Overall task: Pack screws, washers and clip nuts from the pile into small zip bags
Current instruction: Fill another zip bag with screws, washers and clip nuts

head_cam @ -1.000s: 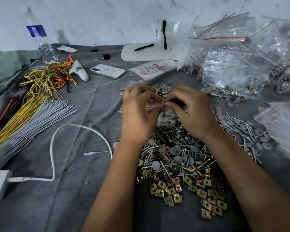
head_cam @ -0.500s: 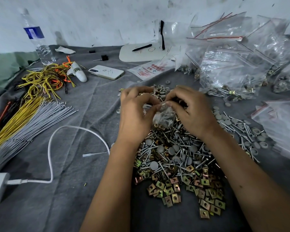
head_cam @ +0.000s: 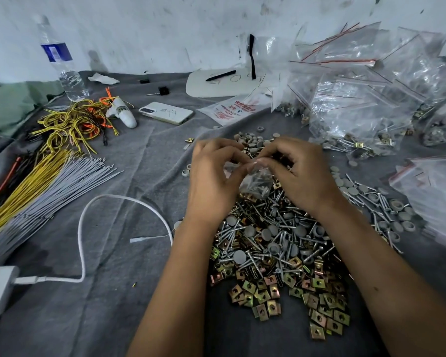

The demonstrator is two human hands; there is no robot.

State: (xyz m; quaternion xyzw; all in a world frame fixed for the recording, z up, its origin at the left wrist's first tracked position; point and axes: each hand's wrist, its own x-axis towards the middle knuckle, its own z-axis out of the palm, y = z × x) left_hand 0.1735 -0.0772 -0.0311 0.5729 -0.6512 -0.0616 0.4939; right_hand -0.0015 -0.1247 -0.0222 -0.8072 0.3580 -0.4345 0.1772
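A small clear zip bag [head_cam: 256,183] holding screws and grey washers hangs between my hands, just above the pile. My left hand [head_cam: 213,180] pinches the bag's top edge from the left. My right hand [head_cam: 300,173] pinches the same top edge from the right, thumb tips nearly meeting. Below lies the pile [head_cam: 273,240] of silver screws, grey round washers and brass-coloured clip nuts [head_cam: 268,292] on the grey cloth. The bag's zip strip is hidden by my fingers.
Filled and empty zip bags [head_cam: 366,104] heap at the right and back right. Left are yellow and grey wire bundles [head_cam: 36,181], a white cable [head_cam: 93,215], a phone [head_cam: 166,112], a water bottle [head_cam: 62,63] and a white board with a pen [head_cam: 222,82].
Both hands with the bag have sunk slightly toward the pile and drawn closer together at the bag's top. The bag hangs fuller and lower than one second ago.
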